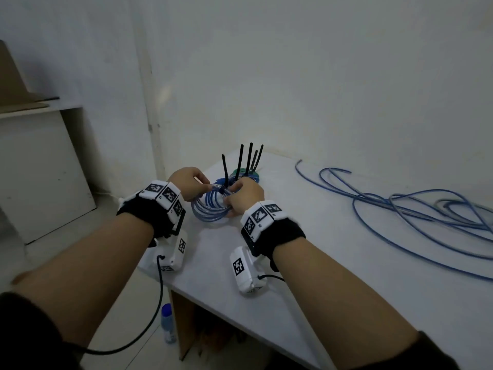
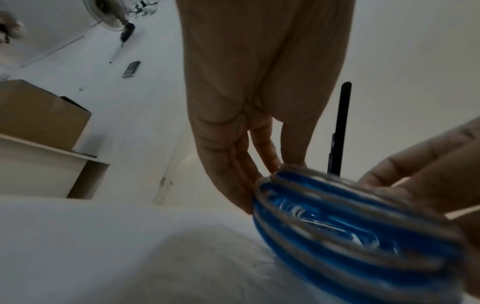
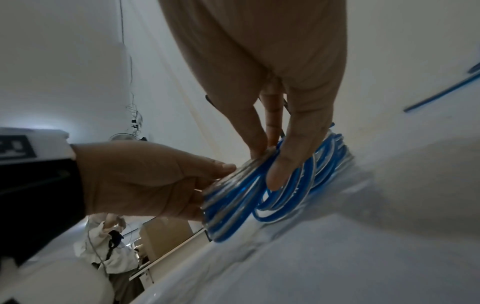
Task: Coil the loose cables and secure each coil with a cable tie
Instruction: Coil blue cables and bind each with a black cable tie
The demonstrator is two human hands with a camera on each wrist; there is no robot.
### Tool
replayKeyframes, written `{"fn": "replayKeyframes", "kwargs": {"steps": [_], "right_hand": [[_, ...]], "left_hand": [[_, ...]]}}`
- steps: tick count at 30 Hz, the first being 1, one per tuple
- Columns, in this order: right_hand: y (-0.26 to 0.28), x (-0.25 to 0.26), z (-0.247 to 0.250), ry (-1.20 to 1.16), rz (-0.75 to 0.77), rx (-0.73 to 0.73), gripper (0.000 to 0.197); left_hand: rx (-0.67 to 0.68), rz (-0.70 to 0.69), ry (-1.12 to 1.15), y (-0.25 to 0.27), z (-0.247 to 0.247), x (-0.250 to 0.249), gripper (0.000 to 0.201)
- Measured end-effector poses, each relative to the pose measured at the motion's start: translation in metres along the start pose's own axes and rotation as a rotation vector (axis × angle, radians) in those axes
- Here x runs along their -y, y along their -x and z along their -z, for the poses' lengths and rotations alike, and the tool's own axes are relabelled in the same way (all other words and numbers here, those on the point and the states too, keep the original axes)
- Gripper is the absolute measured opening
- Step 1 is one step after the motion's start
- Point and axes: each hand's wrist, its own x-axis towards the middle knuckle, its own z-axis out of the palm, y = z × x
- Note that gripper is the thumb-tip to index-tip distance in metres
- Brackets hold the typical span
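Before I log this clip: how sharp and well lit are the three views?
Head view: dim, fairly sharp, edges bowed; the coil is readable. Left wrist view: coil and left hand soft. Right wrist view: right hand fairly clear, table smeared.

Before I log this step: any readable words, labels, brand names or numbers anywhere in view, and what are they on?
No readable text in any view.
Wrist bands: black-and-white square code patterns, no letters or digits; tiny marks beside them too small to read.
White wrist camera boxes: the same kind of code squares, no words.
Bottle under the table: label too blurred to read.
Blue cable coil and black cable tie: no print visible.
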Motion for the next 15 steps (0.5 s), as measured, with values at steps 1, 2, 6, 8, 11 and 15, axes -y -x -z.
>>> {"fn": "replayKeyframes", "kwargs": {"steps": [1, 2, 6, 8, 11, 15], "right_hand": [[-0.001, -0.001, 0.0, 0.013, 0.001, 0.006, 0.036], [-0.003, -0.002, 0.002, 0.025, -0.006, 0.021, 0.035], [-0.007, -0.005, 0.01, 0.124, -0.006, 0.133, 0.016], [-0.008, -0.008, 0.02, 0.171, 0.005, 0.137, 0.022], [-0.008, -0.01, 0.048, 0.148, -0.033, 0.123, 0.027], [-0.003, -0.018, 0.103, 0.174, -0.088, 0.092, 0.03]], "left_hand": [[0.041, 0.031, 0.052, 0.0, 0.0, 0.001, 0.01], [0.069, 0.055, 0.096, 0.001, 0.001, -0.001, 0.009], [-0.022, 0.029, 0.115, -0.002, 0.008, -0.018, 0.021], [-0.195, -0.057, 0.148, -0.005, 0.015, -0.032, 0.022], [-0.402, -0.195, 0.189, -0.005, 0.02, -0.062, 0.019], [-0.393, -0.387, 0.157, 0.0, 0.008, -0.118, 0.014]]}}
